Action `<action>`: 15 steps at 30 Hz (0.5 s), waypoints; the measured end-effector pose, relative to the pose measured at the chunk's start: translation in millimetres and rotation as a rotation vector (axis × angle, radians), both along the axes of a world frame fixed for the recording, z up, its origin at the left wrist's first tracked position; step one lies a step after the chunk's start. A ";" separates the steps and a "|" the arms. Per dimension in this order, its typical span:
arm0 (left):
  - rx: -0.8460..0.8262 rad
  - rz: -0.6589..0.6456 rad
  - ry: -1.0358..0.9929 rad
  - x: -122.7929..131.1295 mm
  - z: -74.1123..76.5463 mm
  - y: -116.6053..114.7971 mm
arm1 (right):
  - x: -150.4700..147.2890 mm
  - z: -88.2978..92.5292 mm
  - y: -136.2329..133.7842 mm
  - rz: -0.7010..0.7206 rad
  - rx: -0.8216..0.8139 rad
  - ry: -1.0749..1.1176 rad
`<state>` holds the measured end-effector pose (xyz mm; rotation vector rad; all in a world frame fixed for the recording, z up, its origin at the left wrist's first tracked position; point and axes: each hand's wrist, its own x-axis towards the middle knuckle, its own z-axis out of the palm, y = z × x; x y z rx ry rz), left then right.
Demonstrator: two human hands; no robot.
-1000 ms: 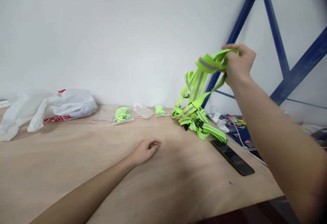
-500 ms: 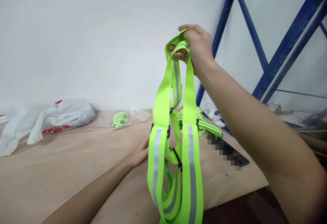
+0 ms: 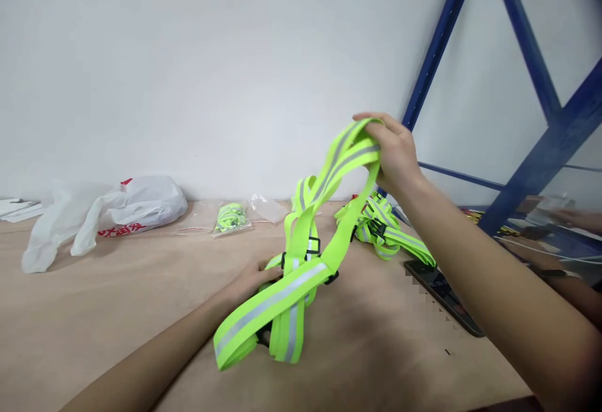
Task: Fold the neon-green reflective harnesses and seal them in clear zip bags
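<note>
My right hand (image 3: 395,155) is clenched around the top loops of a neon reflective strap vest (image 3: 282,299) and holds them up above the table (image 3: 117,311). The lower bands sag down and lie bunched on the wood. My left hand (image 3: 251,280) sits low at that bunch, touching the bands near the black buckles. The straps hide its fingers, so I cannot tell whether they grip or only rest there.

I judge I am midway through sorting out this one vest, with the top lifted and the bottom pinned down. The next move needs the loops kept from twisting around each other, and my left fingers need a sure hold on the bands.

Just right of the vest lies a pile of more vests (image 3: 380,233), and a dark phone (image 3: 442,293) lies near the table's right edge. A blue rack (image 3: 540,155) stands close behind my right arm. There is bare wood to the left and toward me. A bagged vest (image 3: 230,216) and a white plastic bag (image 3: 132,205) lie well back by the wall.
</note>
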<state>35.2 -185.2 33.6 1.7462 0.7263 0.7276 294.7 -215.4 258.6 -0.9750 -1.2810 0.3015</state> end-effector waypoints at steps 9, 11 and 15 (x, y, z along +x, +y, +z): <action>-0.133 0.398 0.048 -83.1 32.4 31.3 | 70.5 -137.8 -34.6 -0.204 -0.383 0.020; -0.090 0.456 0.045 -88.4 40.0 31.3 | 78.2 -156.5 -31.0 -0.231 -0.449 -0.101; -0.055 0.461 0.038 -86.4 42.3 31.7 | 80.2 -180.0 -19.5 -0.229 -0.539 -0.433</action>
